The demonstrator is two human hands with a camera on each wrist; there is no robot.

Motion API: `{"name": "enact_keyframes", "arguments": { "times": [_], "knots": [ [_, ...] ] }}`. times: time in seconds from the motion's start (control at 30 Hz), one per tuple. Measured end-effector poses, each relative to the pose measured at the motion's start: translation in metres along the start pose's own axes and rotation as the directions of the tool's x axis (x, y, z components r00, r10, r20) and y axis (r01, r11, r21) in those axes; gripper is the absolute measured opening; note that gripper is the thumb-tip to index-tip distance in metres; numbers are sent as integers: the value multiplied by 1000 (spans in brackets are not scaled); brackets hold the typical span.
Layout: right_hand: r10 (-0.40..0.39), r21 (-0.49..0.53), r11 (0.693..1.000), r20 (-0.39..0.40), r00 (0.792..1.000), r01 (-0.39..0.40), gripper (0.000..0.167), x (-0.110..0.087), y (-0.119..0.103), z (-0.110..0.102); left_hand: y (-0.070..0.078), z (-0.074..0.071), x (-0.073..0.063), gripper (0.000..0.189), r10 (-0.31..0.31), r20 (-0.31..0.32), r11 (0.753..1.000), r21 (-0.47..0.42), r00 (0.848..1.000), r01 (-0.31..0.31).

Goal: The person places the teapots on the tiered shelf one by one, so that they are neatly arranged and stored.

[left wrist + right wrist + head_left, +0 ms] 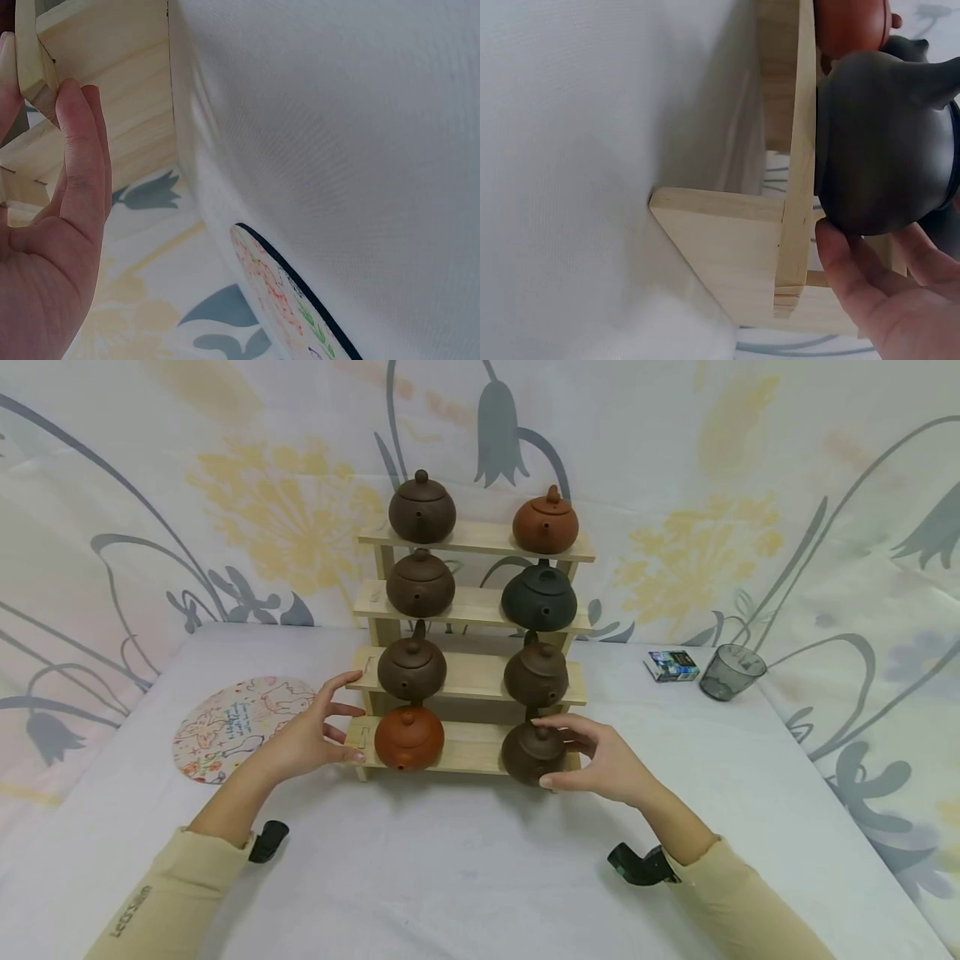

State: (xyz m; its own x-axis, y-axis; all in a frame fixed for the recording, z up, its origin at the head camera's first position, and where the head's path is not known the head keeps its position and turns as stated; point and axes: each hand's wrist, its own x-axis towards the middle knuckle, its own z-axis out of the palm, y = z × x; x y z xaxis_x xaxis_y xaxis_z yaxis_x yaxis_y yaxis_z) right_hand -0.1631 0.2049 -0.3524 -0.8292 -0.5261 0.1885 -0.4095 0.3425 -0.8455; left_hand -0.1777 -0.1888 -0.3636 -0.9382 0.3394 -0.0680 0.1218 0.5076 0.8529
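Note:
A wooden tiered rack [474,748] holds teapots in two columns. At its left side my left hand [311,745] grips the end of the lowest shelf; in the left wrist view the board end [39,94] lies between its digits. My right hand [611,767] holds the dark brown teapot [525,756] at the bottom right, thumb in front and fingers around the side. The right wrist view shows this teapot [885,150] upright against the shelf board [799,172]. An orange-red teapot [408,741] sits on the same shelf's left part.
Higher tiers carry several more teapots, including a black one [540,600] and a reddish one [545,527]. A round patterned mat [213,727] lies left of the rack. To the right are a small box [672,666] and a grey translucent cup [732,672]. Patterned fabric hangs behind.

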Motion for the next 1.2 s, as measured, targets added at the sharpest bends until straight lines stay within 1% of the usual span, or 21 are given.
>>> {"name": "enact_keyframes", "arguments": {
  "times": [0.17,0.23,0.33,0.5,0.7,0.83,0.93,1.0,1.07,1.13,1.2],
  "knots": [
    [2,32,999,4,1000,-2,59,-2,1,0,-1,1,1,107,10,0,1000,2,1000,-10],
    [-7,53,999,4,1000,6,59,-4,2,-1,-1,1,2,107,20,0,1000,2,1000,-20],
    [-40,79,996,-5,999,40,60,-9,4,-5,-1,1,2,107,31,1,1000,4,1000,-31],
    [-97,85,991,-46,994,101,62,-20,5,-16,-2,0,2,107,25,0,1000,10,1000,-25],
    [-110,56,992,-87,990,116,63,-35,4,-32,-5,0,1,108,21,-1,1000,1,1000,-21],
    [-131,64,989,-87,988,137,65,-46,5,-44,-6,0,0,108,22,-5,1000,-6,1000,-22],
    [-139,57,988,-110,984,146,63,-53,5,-54,-6,0,-1,109,30,-4,1000,-1,1000,-30],
    [-115,34,992,-159,980,122,60,-58,3,-59,-7,-1,-3,107,54,-11,998,32,999,-53],
    [-77,-10,997,-220,972,77,58,-62,1,-65,-7,-5,-6,103,79,-34,993,87,996,-76],
    [-30,-73,997,-276,961,10,56,-65,-2,-72,-9,-11,-12,99,105,-84,985,146,991,-92],
    [7,-142,988,-323,946,-56,54,-69,-5,-80,-9,-19,-19,96,114,-149,975,207,982,-82]
  ]
}}
